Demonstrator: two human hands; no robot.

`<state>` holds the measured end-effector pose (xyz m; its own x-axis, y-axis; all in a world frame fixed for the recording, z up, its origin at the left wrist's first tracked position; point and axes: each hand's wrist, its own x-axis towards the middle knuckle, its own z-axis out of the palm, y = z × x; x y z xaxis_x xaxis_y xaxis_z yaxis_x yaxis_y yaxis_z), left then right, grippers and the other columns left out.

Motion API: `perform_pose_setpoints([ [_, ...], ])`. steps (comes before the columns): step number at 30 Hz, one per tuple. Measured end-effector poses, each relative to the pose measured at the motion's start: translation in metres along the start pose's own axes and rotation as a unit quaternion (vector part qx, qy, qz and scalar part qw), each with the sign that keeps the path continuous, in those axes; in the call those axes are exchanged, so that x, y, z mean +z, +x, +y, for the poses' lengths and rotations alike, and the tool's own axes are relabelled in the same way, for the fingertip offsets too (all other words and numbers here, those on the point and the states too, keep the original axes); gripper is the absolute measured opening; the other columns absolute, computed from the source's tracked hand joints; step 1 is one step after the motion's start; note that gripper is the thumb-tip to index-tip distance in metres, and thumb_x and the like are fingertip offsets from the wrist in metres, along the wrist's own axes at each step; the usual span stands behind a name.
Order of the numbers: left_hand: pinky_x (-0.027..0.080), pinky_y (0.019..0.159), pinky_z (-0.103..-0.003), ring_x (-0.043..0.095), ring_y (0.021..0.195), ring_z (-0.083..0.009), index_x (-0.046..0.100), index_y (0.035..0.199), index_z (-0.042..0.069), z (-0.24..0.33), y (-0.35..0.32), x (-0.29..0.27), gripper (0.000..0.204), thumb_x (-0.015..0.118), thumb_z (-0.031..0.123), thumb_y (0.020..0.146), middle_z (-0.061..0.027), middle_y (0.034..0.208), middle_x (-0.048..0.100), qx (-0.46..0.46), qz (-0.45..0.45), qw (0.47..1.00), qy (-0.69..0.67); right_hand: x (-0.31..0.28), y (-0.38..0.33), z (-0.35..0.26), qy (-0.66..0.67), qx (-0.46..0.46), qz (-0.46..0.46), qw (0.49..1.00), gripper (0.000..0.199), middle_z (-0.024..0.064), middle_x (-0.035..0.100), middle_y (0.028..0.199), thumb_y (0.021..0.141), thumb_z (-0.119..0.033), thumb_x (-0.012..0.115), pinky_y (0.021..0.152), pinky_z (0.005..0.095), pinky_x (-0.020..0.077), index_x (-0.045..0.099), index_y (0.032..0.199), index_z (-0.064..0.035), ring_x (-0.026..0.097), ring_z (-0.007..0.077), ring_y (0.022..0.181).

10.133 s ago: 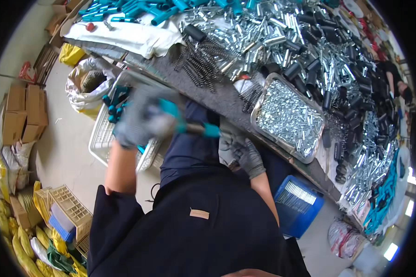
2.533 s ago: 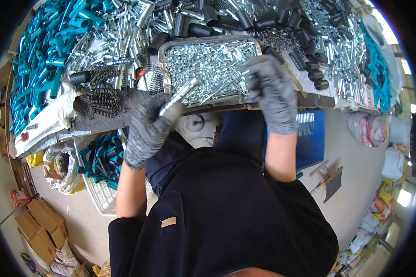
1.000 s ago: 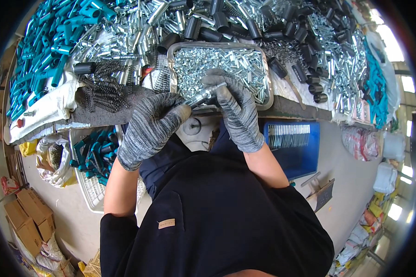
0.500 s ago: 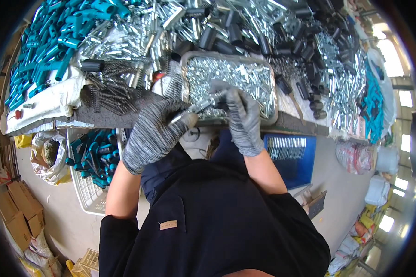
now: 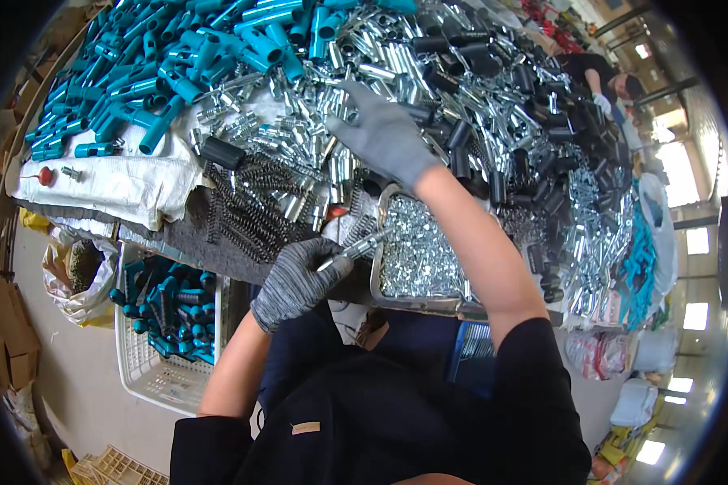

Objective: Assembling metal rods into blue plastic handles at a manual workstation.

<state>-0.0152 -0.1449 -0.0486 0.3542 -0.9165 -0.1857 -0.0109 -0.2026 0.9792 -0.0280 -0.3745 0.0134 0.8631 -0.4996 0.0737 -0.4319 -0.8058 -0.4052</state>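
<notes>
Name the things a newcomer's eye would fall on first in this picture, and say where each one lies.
The worktable is buried in parts: teal plastic tubes at upper left, shiny metal tubes in the middle, black sleeves at right. The left hand, gloved grey, grips a metal rod beside a tray of small silver pieces, while the right hand reaches over the pile.

Workbench [image 5: 188,239], white cloth [image 5: 129,182], teal handles [image 5: 154,56], springs [image 5: 255,212], metal tray [image 5: 419,257]

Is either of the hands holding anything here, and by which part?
The left hand grips a slim metal rod by its lower end. The right hand reaches over the metal tubes; whether it grips one cannot be told.
</notes>
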Motion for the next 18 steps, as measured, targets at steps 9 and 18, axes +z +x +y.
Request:
perform_pose_setpoints([
  [9,0.047,0.062,-0.030,0.057,0.064,-0.0121,0.068,0.093,-0.001,0.000,0.001,0.004,0.027,0.069,0.025,0.086,-0.0082,0.070,0.062,-0.021,0.014,1.000,0.020,0.064,0.121,-0.031,-0.194,0.001,0.170,0.966,0.053,0.0186,0.050,0.127,0.079,-0.039,0.067,0.101,0.0470,0.0407,0.058,0.119,-0.0057,0.048,0.0340,0.121],
  [18,0.046,0.062,-0.026,0.054,0.067,-0.0075,0.067,0.091,-0.001,-0.012,0.002,0.000,0.024,0.066,0.023,0.089,-0.0034,0.071,0.062,-0.009,0.002,1.000,-0.005,-0.032,-0.078,0.025,0.248,-0.089,0.161,0.951,0.038,0.0109,0.062,0.095,0.081,-0.027,0.071,0.078,0.0317,0.0522,0.057,0.106,-0.0024,0.063,0.0198,0.087],
])
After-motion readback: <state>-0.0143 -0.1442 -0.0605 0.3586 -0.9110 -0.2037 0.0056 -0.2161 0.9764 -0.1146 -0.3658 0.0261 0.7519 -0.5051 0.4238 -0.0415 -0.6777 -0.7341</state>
